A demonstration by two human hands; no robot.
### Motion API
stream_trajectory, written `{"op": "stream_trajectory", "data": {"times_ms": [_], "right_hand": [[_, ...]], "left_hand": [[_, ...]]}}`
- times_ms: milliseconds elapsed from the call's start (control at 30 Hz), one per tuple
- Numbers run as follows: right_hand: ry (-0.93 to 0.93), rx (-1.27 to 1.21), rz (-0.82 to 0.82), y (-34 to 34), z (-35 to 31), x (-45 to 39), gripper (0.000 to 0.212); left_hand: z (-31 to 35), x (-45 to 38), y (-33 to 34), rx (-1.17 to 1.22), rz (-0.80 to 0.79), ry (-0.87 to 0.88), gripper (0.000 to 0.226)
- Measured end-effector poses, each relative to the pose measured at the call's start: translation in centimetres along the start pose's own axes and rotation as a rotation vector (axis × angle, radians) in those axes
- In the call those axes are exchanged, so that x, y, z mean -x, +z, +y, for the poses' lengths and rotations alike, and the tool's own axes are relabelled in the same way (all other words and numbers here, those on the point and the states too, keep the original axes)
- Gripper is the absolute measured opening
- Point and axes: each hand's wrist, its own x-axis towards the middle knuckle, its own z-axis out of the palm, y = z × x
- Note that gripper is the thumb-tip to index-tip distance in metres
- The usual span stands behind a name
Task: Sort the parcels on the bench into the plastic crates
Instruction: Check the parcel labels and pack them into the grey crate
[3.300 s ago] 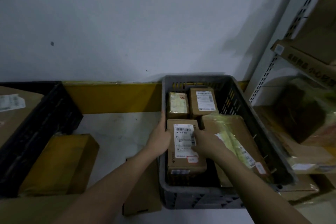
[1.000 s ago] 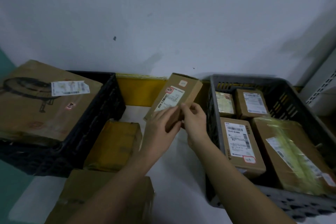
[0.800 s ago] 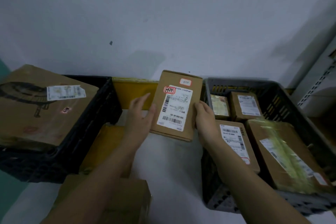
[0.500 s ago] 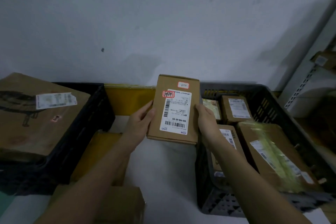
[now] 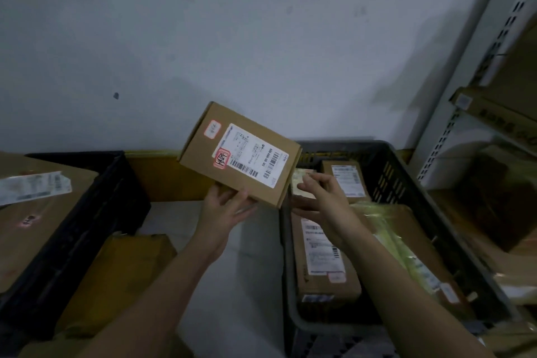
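Where left hand (image 5: 225, 206) grips, parcel (image 5: 239, 154) underside hidden.

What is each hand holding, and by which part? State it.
The left hand grips the labelled cardboard parcel by its near bottom edge. The right hand holds nothing, open beside it.
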Motion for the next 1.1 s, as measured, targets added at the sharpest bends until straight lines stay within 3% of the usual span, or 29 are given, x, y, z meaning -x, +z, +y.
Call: {"op": "stream_trajectory", "data": {"times_ms": [100,233,300,400,500,567,633,767,867,967,1100], "right_hand": [[0.004,0.047,-0.102,-0.9,-0.1,-0.6,0.042],[-0.087,-0.044,0.004,-3.2,-2.6,-2.3,0.023],[-0.117,0.013,0.049,-5.4,-4.5,-3.6,0.027],[-0.155,0.198,0.038,-8.0,-6.0,-5.5,0.026],[-0.132,0.402,-0.056,-8.3,-5.5,-6.9,0.027],[-0.140,0.469,-0.101,-8.0,-4.8,-7.1,0.027],[-0.135,0.404,-0.053,-8.2,-4.1,-7.1,0.026],[0.027,0.320,-0.060,-9.7,-2.4,-6.5,0.047],[0.073,0.267,-0.148,-10.2,-1.6,-5.9,0.046],[0.049,0.285,-0.086,-11.0,-1.5,-6.0,0.043],[0.133,0.404,-0.037,-12.8,-1.5,-4.9,0.039]], "left_hand": [[-0.4,-0.5,2.1,-0.037,-0.068,-0.001,0.053],[-0.1,-1.6,2.5,-0.225,-0.222,0.002,0.068],[0.6,-2.2,1.4,-0.077,-0.120,-0.058,0.073],[1.6,-2.6,1.4,0.186,-0.040,-0.177,0.044],[1.9,-2.3,3.9,-0.045,-0.132,-0.238,0.036],[1.4,-2.3,5.4,-0.230,-0.193,-0.282,0.044],[0.7,-2.5,6.3,-0.278,-0.129,-0.259,0.062],[-1.4,-3.0,8.3,-0.214,0.135,-0.152,0.065],[-3.0,-3.2,10.6,-0.273,0.151,-0.136,0.067],[-3.3,-3.3,12.5,-0.352,0.151,-0.075,0.056],[-4.3,-4.2,11.8,-0.627,0.155,-0.043,0.049]]}}
